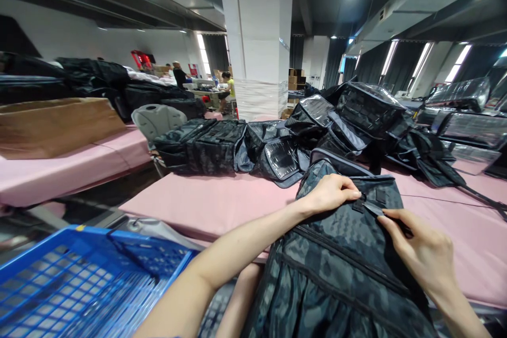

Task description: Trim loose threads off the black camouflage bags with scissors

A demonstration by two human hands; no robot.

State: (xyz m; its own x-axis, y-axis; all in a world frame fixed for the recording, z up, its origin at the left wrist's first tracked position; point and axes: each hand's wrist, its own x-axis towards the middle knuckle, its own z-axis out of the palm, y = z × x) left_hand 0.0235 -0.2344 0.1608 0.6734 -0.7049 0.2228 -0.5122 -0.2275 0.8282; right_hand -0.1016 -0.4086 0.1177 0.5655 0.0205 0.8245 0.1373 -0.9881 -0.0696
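Observation:
A dark camouflage backpack [348, 232] lies in front of me, partly on the pink table and partly over its near edge. My left hand [336, 193] is closed in a pinch at a small black webbing loop [358, 205] on the upper panel; what sits between the fingertips is too small to make out. My right hand [422, 245] grips a small pointed metal tool [372, 209] between thumb and fingers. Its silver tip points left at the webbing, close to the left fingertips. The tool's handle end is hidden in the hand.
Camouflage bags with clear windows [281, 158] are piled along the back of the pink table [222, 200]. A blue plastic basket [99, 243] holding flat clear-wrapped pieces stands at lower left. Beyond are a cardboard box [59, 127], a grey chair [158, 119] and a white pillar [257, 37].

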